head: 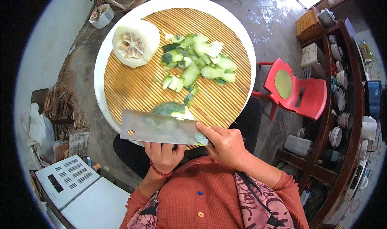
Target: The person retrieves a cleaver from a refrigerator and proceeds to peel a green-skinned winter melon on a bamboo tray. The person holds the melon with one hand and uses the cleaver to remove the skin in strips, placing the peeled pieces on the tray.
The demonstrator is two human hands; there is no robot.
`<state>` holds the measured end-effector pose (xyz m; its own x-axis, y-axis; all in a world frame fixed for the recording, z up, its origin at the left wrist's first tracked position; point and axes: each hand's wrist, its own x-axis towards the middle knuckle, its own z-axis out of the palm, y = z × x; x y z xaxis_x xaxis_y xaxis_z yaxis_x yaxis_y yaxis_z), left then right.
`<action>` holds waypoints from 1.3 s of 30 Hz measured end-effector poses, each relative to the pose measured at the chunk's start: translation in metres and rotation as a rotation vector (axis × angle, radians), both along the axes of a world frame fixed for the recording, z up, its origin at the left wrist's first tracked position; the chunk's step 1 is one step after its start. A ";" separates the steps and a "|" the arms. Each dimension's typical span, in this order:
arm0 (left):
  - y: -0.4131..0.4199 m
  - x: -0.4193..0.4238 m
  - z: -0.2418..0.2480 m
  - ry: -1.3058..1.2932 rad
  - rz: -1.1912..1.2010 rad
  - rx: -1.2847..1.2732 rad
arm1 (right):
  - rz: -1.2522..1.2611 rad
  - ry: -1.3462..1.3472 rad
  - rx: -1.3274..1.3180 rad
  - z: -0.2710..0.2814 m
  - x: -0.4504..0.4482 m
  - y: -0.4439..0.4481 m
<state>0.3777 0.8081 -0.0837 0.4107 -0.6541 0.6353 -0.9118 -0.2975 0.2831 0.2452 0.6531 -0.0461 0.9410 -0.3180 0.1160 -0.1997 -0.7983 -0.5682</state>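
My right hand point(225, 142) grips a metal cleaver point(160, 127) at its handle end, and a small piece of green peel clings to the blade near my fingers. The blade lies across a partly peeled winter melon piece point(170, 107), covering much of it. My left hand point(164, 156) is at the near side of that melon, its fingertips hidden under the blade. On the round bamboo mat point(133, 89), a pile of green peel pieces point(199, 59) lies beyond the cleaver. A peeled piece of winter melon point(136, 44) stands at the mat's far left, its seedy core showing.
The mat rests on a round white table or tray point(99, 68). A red plastic chair point(311, 92) stands to the right, before a wooden shelf point(325, 174) with stacked bowls. At lower left is a white appliance point(93, 198); a white pot point(102, 17) sits at upper left.
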 end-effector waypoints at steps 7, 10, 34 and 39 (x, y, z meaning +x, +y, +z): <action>-0.003 0.003 0.003 -0.019 -0.017 0.025 | 0.055 0.125 0.006 0.008 0.004 -0.011; -0.003 0.006 0.006 0.006 -0.040 0.045 | 0.066 0.189 0.020 0.014 0.007 -0.012; -0.007 0.015 -0.004 0.035 -0.079 -0.127 | -0.077 0.323 0.218 0.002 0.075 -0.027; -0.008 0.013 -0.004 0.032 -0.058 -0.128 | -0.236 0.268 0.336 -0.003 0.055 -0.044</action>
